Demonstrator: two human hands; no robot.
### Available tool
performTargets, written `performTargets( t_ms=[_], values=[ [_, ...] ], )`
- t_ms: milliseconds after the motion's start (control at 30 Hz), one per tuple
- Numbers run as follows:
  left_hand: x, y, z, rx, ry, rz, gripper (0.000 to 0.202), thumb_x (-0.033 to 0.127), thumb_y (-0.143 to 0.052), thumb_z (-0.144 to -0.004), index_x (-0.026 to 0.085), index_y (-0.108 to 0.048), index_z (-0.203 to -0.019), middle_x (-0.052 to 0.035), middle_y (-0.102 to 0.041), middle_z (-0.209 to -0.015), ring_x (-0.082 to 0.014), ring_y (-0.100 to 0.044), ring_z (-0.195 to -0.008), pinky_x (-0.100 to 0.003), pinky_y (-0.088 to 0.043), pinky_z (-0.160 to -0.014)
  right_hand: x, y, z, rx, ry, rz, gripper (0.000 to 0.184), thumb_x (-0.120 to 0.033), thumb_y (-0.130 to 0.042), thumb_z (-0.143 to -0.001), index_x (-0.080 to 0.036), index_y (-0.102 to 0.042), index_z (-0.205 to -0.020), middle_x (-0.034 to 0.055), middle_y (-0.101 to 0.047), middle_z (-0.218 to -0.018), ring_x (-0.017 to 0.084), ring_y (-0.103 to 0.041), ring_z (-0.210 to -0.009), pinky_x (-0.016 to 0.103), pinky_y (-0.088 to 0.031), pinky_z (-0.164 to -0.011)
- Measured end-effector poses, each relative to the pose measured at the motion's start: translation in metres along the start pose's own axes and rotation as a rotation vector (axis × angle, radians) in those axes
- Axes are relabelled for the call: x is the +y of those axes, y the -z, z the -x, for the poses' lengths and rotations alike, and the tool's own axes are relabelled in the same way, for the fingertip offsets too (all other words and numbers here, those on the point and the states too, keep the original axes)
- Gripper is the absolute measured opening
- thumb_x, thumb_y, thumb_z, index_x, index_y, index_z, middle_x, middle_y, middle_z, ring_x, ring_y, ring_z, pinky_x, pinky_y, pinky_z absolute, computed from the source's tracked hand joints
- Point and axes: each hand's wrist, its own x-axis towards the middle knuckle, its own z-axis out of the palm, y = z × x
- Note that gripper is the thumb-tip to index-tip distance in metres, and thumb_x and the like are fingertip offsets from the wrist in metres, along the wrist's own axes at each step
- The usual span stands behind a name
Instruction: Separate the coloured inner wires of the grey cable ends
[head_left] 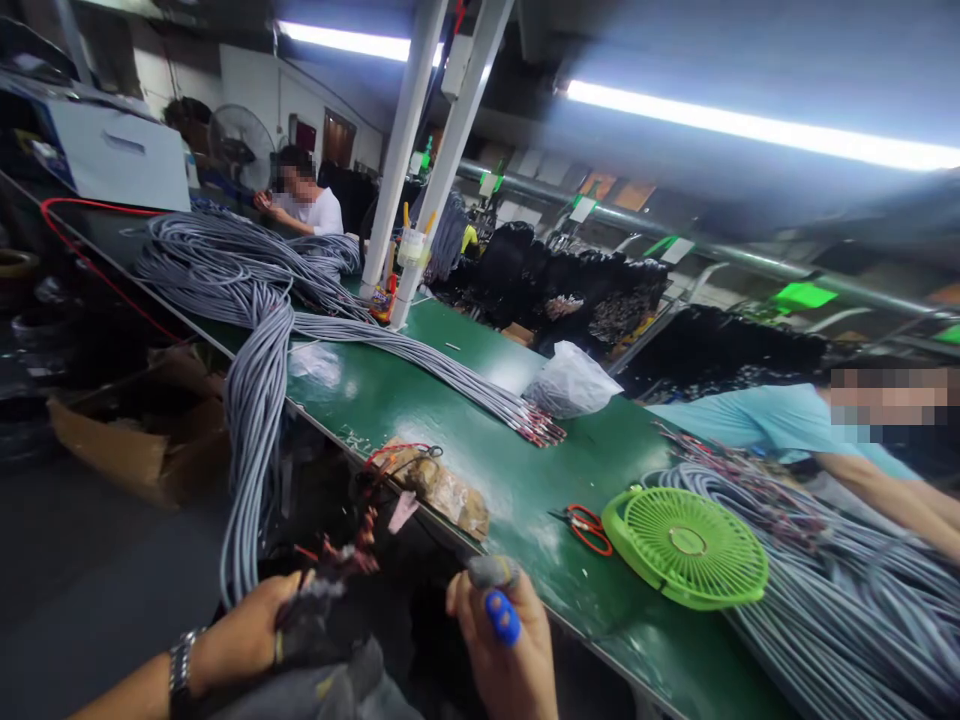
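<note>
Low at the left, my left hand (244, 635), with a watch on the wrist, is closed around the end of a bundle of grey cables (259, 430). The bundle hangs over the table edge down to this hand. Frayed reddish wire ends (360, 550) stick out past the fingers, blurred. My right hand (510, 640) is to the right of them, apart, with its fingers curled in. It wears a grey fingertip cover and a blue wrap on one finger. Whatever its fingertips may pinch is hidden.
The green table (450, 360) carries more cables, a clear plastic bag (574, 380), a brown taped packet (442, 490), red-handled scissors (589, 530) and a green fan (686, 545). White posts (405, 150) rise from it. Co-workers sit beyond and at right. A cardboard box (142, 430) stands left.
</note>
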Motion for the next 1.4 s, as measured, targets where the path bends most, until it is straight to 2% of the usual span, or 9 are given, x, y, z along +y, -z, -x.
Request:
performTargets(
  t_ms=[67, 233, 400, 567, 733, 900, 1067, 1267, 1400],
  values=[
    [0.005, 0.004, 0.001, 0.082, 0.033, 0.153, 0.064, 0.085, -0.051, -0.077, 0.023, -0.063, -0.09, -0.001, -0.063, -0.074, -0.0205, -0.058, -0.068, -0.035, -0.052, -0.073, 0.007, -0.005, 0.0, -0.04, -0.074, 0.09, 0.044, -0.066, -0.073, -0.084, -0.022, -0.07, -0.087, -0.0042, -0.05, -0.05, 0.013, -0.044, -0.044, 0.03, -0.042, -0.051],
    [0.044, 0.008, -0.008, 0.221, 0.107, 0.305, 0.056, 0.079, -0.063, -0.075, 0.024, -0.06, -0.08, 0.0008, -0.06, -0.071, -0.0194, -0.056, -0.072, -0.036, -0.054, -0.077, 0.037, -0.026, -0.005, -0.435, -0.45, 0.365, 0.056, -0.065, -0.075, -0.081, -0.019, -0.067, -0.112, -0.0039, -0.06, -0.069, 0.011, -0.052, -0.046, 0.025, -0.041, -0.046],
    [0.064, 0.01, -0.021, 0.227, 0.082, 0.417, 0.055, 0.075, -0.062, -0.078, 0.024, -0.049, -0.064, 0.0037, -0.05, -0.059, -0.015, -0.046, -0.061, -0.031, -0.05, -0.064, 0.061, -0.04, -0.027, -0.462, -0.314, 0.549, 0.043, -0.05, -0.079, -0.083, -0.02, -0.067, -0.112, -0.0008, -0.066, -0.083, 0.014, -0.057, -0.071, 0.028, -0.051, -0.071],
    [0.054, 0.008, -0.018, 0.272, 0.133, 0.391, 0.051, 0.071, -0.065, -0.077, 0.023, -0.052, -0.067, 0.0045, -0.051, -0.06, -0.0147, -0.046, -0.062, -0.03, -0.049, -0.064, 0.086, -0.053, -0.034, -0.38, -0.342, 0.443, 0.035, -0.051, -0.077, -0.083, -0.021, -0.064, -0.095, -0.0004, -0.065, -0.082, 0.015, -0.056, -0.069, 0.027, -0.052, -0.066],
    [0.045, 0.005, -0.012, 0.187, 0.195, 0.267, 0.055, 0.076, -0.07, -0.072, 0.022, -0.066, -0.072, 0.0015, -0.059, -0.058, -0.02, -0.055, -0.068, -0.035, -0.055, -0.071, 0.097, -0.056, -0.033, -0.367, -0.263, 0.385, 0.029, -0.051, -0.071, -0.086, -0.023, -0.068, -0.093, 0.0038, -0.072, -0.093, 0.022, -0.065, -0.088, 0.034, -0.055, -0.087],
    [0.04, 0.001, -0.014, 0.085, 0.18, 0.331, 0.064, 0.076, -0.07, -0.074, 0.018, -0.078, -0.101, -0.0072, -0.078, -0.081, -0.0279, -0.068, -0.084, -0.041, -0.059, -0.083, 0.096, -0.046, -0.031, -0.468, -0.146, 0.446, 0.026, -0.048, -0.065, -0.091, -0.023, -0.072, -0.094, 0.0071, -0.074, -0.103, 0.025, -0.067, -0.1, 0.037, -0.053, -0.097],
    [0.045, 0.004, -0.013, 0.079, 0.18, 0.386, 0.073, 0.077, -0.073, -0.071, 0.018, -0.078, -0.112, -0.0114, -0.082, -0.105, -0.0334, -0.07, -0.102, -0.046, -0.056, -0.098, 0.083, -0.033, -0.027, -0.615, -0.02, 0.462, 0.038, -0.046, -0.057, -0.097, -0.021, -0.07, -0.122, 0.0128, -0.073, -0.122, 0.027, -0.065, -0.116, 0.042, -0.048, -0.109],
    [0.047, 0.006, -0.009, -0.045, 0.166, 0.335, 0.067, 0.075, -0.072, -0.073, 0.019, -0.079, -0.11, -0.009, -0.082, -0.104, -0.0335, -0.071, -0.104, -0.046, -0.056, -0.099, 0.079, -0.033, -0.031, -0.67, -0.13, 0.443, 0.037, -0.057, -0.065, -0.093, -0.021, -0.073, -0.101, 0.0076, -0.075, -0.099, 0.024, -0.068, -0.093, 0.036, -0.054, -0.093],
    [0.046, 0.002, -0.01, -0.038, 0.158, 0.216, 0.057, 0.07, -0.073, -0.074, 0.019, -0.08, -0.101, -0.0068, -0.082, -0.096, -0.0315, -0.07, -0.102, -0.043, -0.055, -0.1, 0.083, -0.037, -0.035, -0.697, -0.202, 0.447, 0.039, -0.058, -0.074, -0.086, -0.021, -0.07, -0.094, 0.0032, -0.072, -0.089, 0.02, -0.064, -0.082, 0.031, -0.054, -0.082]
  ],
)
